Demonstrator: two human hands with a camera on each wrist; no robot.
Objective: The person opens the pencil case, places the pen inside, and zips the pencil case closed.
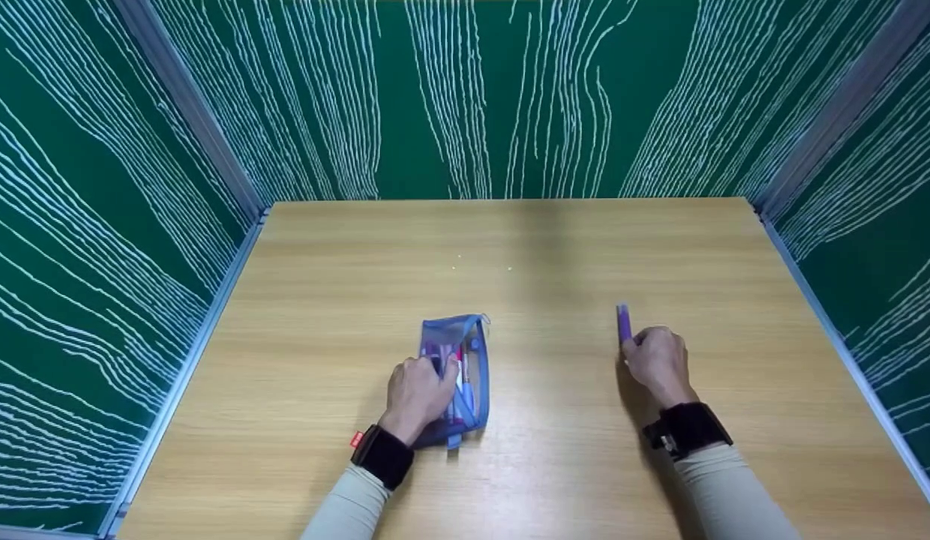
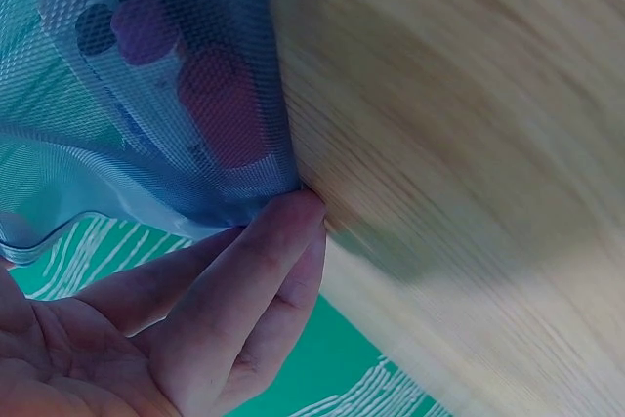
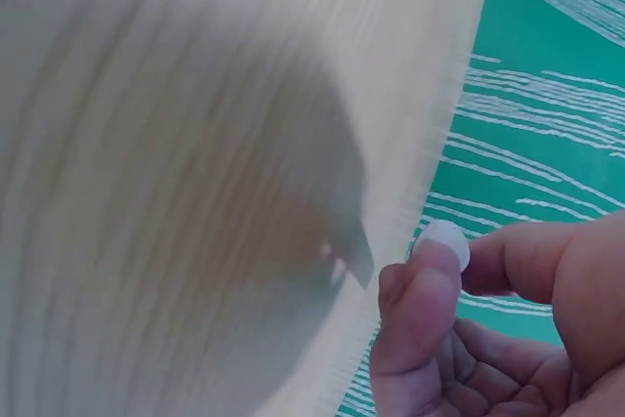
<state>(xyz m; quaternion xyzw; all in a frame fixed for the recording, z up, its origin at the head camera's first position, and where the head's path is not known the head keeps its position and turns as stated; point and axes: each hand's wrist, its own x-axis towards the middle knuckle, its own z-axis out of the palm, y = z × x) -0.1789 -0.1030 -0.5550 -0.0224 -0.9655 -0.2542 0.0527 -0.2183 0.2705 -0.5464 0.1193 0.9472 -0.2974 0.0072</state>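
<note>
A blue mesh pencil case lies left of the table's middle, its zipped side open and several pens inside. My left hand grips its left edge; in the left wrist view the fingers press against the mesh, behind which purple and red pen caps show. Off to the right, my right hand pinches a purple marker that points away from me. Its white end sticks out between thumb and fingers in the right wrist view.
The wooden table is bounded by green panels with white wavy lines at the back and both sides. A few tiny pale specks lie on the wood beyond the case. Each wrist wears a black band.
</note>
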